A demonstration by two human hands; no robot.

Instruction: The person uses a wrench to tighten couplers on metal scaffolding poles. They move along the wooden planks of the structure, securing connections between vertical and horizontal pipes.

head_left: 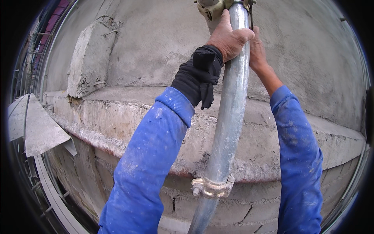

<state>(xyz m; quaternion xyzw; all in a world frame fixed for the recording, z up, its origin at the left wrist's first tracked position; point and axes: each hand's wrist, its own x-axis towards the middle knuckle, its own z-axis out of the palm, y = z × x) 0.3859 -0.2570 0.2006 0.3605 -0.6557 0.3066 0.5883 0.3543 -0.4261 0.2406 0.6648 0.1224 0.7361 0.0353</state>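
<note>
An upright galvanized scaffold pipe [230, 105] runs down the middle between my forearms. My left hand [230, 39], its wrist wrapped in black cloth, is closed round the pipe near the top, just below a coupler [212, 9] that is caked with cement. On the pipe's right side is my right hand [258, 50], partly hidden behind it. A thin dark rod [251, 15] hangs beside the coupler and runs down into that hand; its lower end is hidden. Lower on the pipe sits a second, brass-coloured coupler [212, 188] with a bolt.
Behind the pipe rises a grey plastered wall [156, 43]. A concrete ledge [117, 121] with a rough edge crosses below it, above block masonry [237, 206]. A concrete stub [91, 58] with protruding bars juts out at left. Metal sheets [43, 128] and scaffolding [46, 210] stand far left.
</note>
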